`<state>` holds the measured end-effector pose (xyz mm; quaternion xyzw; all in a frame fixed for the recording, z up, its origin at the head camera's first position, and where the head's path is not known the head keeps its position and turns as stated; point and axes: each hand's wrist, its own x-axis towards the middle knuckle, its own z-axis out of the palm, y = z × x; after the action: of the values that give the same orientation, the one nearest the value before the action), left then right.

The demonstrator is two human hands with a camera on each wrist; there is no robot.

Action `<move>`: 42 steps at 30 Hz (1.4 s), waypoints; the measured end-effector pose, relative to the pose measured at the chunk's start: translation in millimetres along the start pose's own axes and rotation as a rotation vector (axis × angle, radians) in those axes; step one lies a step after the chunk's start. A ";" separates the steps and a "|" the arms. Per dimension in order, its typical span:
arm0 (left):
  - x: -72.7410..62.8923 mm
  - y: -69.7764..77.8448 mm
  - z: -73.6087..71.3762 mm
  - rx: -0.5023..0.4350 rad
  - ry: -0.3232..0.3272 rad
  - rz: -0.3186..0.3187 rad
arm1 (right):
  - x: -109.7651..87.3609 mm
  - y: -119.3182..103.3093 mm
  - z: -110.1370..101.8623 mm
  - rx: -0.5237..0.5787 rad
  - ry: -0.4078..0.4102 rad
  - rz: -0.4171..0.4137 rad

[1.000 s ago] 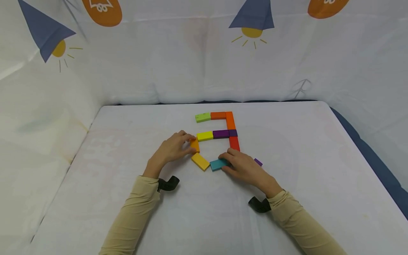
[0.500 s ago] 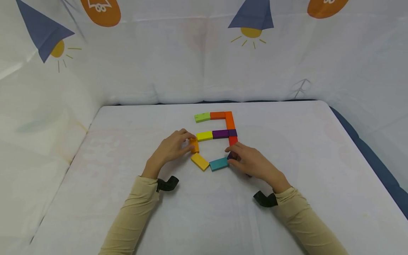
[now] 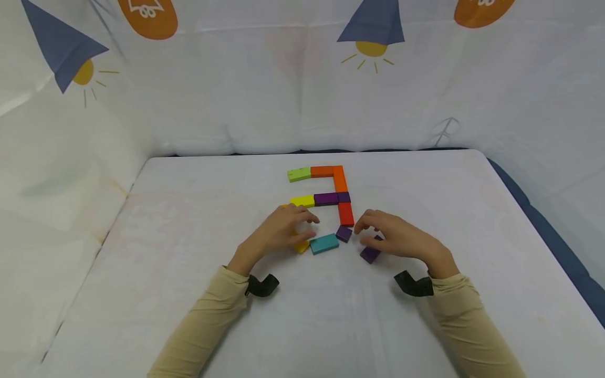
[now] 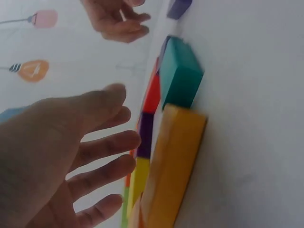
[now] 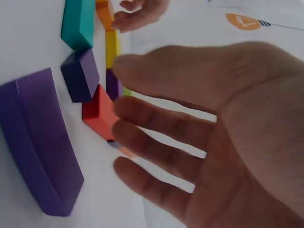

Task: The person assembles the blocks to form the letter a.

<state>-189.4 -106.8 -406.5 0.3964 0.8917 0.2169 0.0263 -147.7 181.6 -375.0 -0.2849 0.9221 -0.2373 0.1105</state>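
Note:
My left hand (image 3: 279,231) hovers with loosely bent fingers over the lower left of a block outline, holding nothing. Beneath it a golden-yellow block (image 4: 178,156) is partly hidden in the head view, beside a teal block (image 3: 324,244). A small purple block (image 3: 344,234) lies between the teal block and the red block (image 3: 346,214). My right hand (image 3: 404,239), fingers apart and bare of any block in the right wrist view, is to the right of these. Partly under its thumb in the head view lies a longer, loose purple block (image 5: 45,142).
Farther back, a yellow block (image 3: 302,201), a purple block (image 3: 326,199) and a dark purple square (image 3: 344,197) form a row. Orange blocks (image 3: 340,178) and a lime-green block (image 3: 299,175) make the top. A white table (image 3: 189,210) meets a printed white curtain (image 3: 264,94).
My right hand has let go of the small purple block near the red one and moved right, over the longer purple block. My left hand has left the orange block and shifted right and slightly nearer.

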 end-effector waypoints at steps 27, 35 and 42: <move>2.6 10.4 15.7 0.031 -0.131 0.030 | -7.2 10.9 1.6 -0.098 -0.128 0.026; 2.6 10.0 15.3 0.023 -0.130 0.034 | -3.9 11.6 5.8 -0.077 -0.115 0.087; 2.8 9.9 15.9 0.024 -0.127 0.038 | -2.6 10.9 5.8 -0.095 -0.096 0.095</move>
<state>-181.1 -93.1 -416.5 0.4267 0.8829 0.1811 0.0741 -148.7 188.9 -385.3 -0.2568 0.9385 -0.1736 0.1522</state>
